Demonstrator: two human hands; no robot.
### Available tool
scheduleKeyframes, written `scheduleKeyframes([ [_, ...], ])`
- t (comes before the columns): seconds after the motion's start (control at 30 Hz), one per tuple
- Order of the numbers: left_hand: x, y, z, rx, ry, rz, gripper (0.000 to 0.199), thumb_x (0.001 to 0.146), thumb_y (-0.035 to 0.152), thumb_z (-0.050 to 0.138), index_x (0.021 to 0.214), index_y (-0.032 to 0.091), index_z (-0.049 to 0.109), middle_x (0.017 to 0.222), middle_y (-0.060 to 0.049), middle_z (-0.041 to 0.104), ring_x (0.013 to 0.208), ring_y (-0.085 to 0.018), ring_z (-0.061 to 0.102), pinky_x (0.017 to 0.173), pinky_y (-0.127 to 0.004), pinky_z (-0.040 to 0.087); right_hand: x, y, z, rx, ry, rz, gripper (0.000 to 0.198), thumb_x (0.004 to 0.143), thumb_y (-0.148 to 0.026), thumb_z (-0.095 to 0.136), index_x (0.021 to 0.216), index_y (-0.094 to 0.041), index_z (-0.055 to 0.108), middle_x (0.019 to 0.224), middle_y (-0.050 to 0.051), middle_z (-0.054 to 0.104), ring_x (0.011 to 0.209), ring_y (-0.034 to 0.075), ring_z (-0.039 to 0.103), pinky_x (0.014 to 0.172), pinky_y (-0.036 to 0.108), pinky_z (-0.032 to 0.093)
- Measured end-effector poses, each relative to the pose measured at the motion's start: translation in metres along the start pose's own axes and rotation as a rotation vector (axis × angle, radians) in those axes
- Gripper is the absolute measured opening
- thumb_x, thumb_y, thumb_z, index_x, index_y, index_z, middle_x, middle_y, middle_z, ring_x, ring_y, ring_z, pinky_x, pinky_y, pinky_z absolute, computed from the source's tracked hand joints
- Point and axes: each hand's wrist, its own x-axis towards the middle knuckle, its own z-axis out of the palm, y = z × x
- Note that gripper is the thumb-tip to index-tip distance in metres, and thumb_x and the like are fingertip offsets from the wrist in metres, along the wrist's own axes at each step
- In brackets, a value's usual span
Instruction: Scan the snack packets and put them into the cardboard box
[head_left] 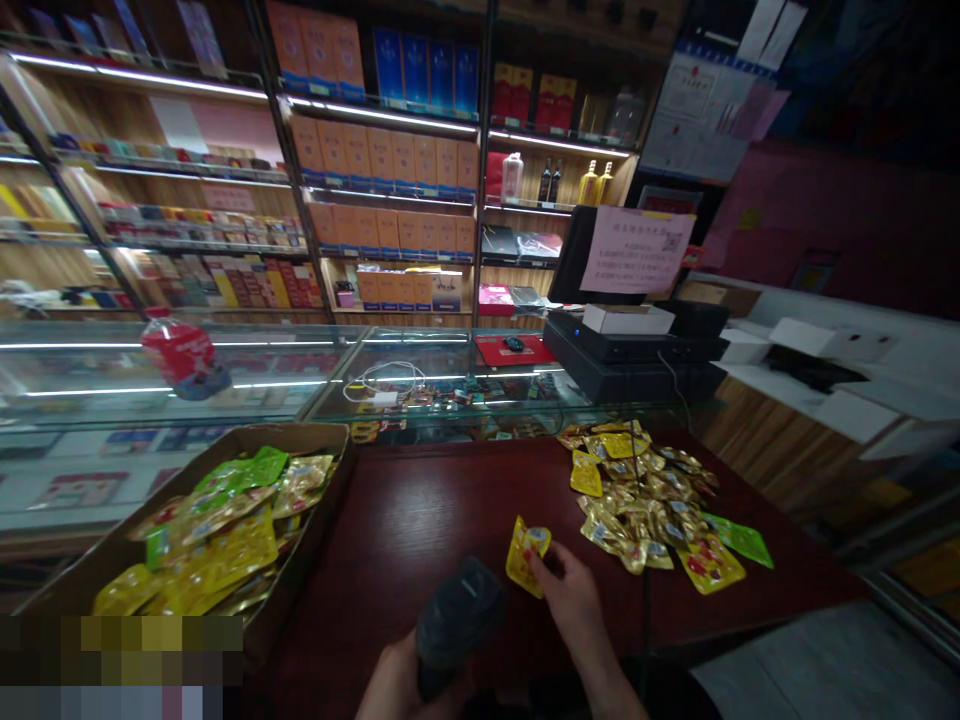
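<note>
Pinching a yellow packet (519,557) by its edge over the table (420,500), my right hand (574,592) seems to leave its face bare. My left hand (397,682) wraps the handle of a dark scanner (461,612), probably to free its head. A box (316,515) of packets (232,545) sits left, a pile (652,500) right, perhaps for easy reach. A pink notice (639,252) bears print and a square code, too blurred to read.
</note>
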Motion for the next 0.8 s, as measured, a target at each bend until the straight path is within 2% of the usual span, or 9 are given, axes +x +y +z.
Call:
scheduleKeyframes([
  [0.1,0.008,-0.022,0.007,-0.052,-0.022,-0.033,0.015,0.062,0.026,0.074,0.071,0.017,0.065,0.051,0.003,0.062,0.044,-0.012,0.052,0.040,-0.020,0.035,-0.003,-0.002,0.001,-0.008,-0.023,0.067,0.062,0.062,-0.066,0.075,0.097,-0.014,0.073,0.093,0.012,0.078,0.087,0.033,0.074,0.077,0.038,0.058],
  [0.17,0.013,-0.038,0.011,-0.098,-0.018,-0.102,0.019,0.067,0.027,0.070,0.081,0.016,0.063,0.053,0.002,0.064,0.037,-0.009,0.045,0.037,-0.020,0.033,-0.001,-0.002,0.005,0.006,-0.036,0.120,0.062,0.064,-0.066,0.072,0.100,-0.016,0.072,0.094,0.011,0.078,0.087,0.032,0.074,0.074,0.037,0.058],
  [0.27,0.020,-0.057,0.013,-0.243,0.016,-0.208,0.029,0.067,0.032,0.072,0.088,0.016,0.059,0.051,0.002,0.065,0.032,-0.009,0.044,0.033,-0.020,0.031,0.005,-0.003,0.027,0.044,-0.142,0.194,0.061,0.065,-0.061,0.072,0.108,-0.018,0.070,0.097,0.010,0.078,0.087,0.031,0.074,0.068,0.035,0.058],
  [0.37,0.021,-0.065,0.009,-0.344,0.068,-0.237,0.027,0.070,0.036,0.068,0.087,0.016,0.058,0.053,0.000,0.066,0.033,-0.009,0.046,0.035,-0.020,0.034,0.007,-0.017,0.070,-0.010,-0.391,0.229,0.058,0.065,-0.054,0.074,0.110,-0.018,0.069,0.093,0.009,0.078,0.080,0.030,0.074,0.058,0.032,0.055],
  [0.43,0.020,-0.066,0.007,-0.399,0.078,-0.251,0.025,0.072,0.034,0.066,0.088,0.016,0.059,0.056,-0.001,0.068,0.035,-0.008,0.048,0.036,-0.020,0.035,0.007,-0.035,0.108,-0.048,-0.531,0.190,0.053,0.065,-0.050,0.075,0.106,-0.017,0.071,0.088,0.008,0.078,0.075,0.028,0.073,0.057,0.032,0.054],
  [0.57,0.018,-0.066,0.004,-0.474,0.084,-0.278,0.028,0.071,0.035,0.067,0.090,0.015,0.060,0.056,-0.003,0.069,0.034,-0.010,0.049,0.034,-0.021,0.036,0.014,-0.091,0.201,-0.018,-0.687,0.016,0.046,0.066,-0.050,0.075,0.098,-0.017,0.074,0.083,0.006,0.077,0.070,0.025,0.071,0.062,0.033,0.055],
  [0.67,0.022,-0.068,0.003,-0.497,0.124,-0.281,0.029,0.068,0.037,0.071,0.086,0.016,0.060,0.053,-0.002,0.067,0.033,-0.010,0.048,0.033,-0.022,0.036,0.017,-0.131,0.263,0.044,-0.745,-0.135,0.050,0.073,-0.045,0.072,0.113,-0.015,0.070,0.099,0.009,0.077,0.081,0.024,0.071,0.070,0.035,0.056],
  [0.73,0.023,-0.067,0.002,-0.496,0.137,-0.289,0.030,0.068,0.037,0.074,0.083,0.016,0.060,0.053,-0.002,0.067,0.033,-0.011,0.049,0.034,-0.023,0.036,0.009,-0.146,0.280,0.032,-0.694,-0.171,0.055,0.077,-0.035,0.070,0.126,-0.013,0.062,0.115,0.013,0.072,0.091,0.024,0.071,0.079,0.038,0.056],
  [0.8,0.019,-0.063,0.002,-0.481,0.121,-0.308,0.030,0.072,0.038,0.075,0.083,0.015,0.061,0.051,-0.001,0.065,0.033,-0.011,0.047,0.036,-0.024,0.037,-0.009,-0.151,0.273,-0.005,-0.670,-0.230,0.055,0.079,-0.028,0.066,0.132,-0.013,0.058,0.122,0.014,0.069,0.095,0.023,0.070,0.084,0.039,0.055],
])
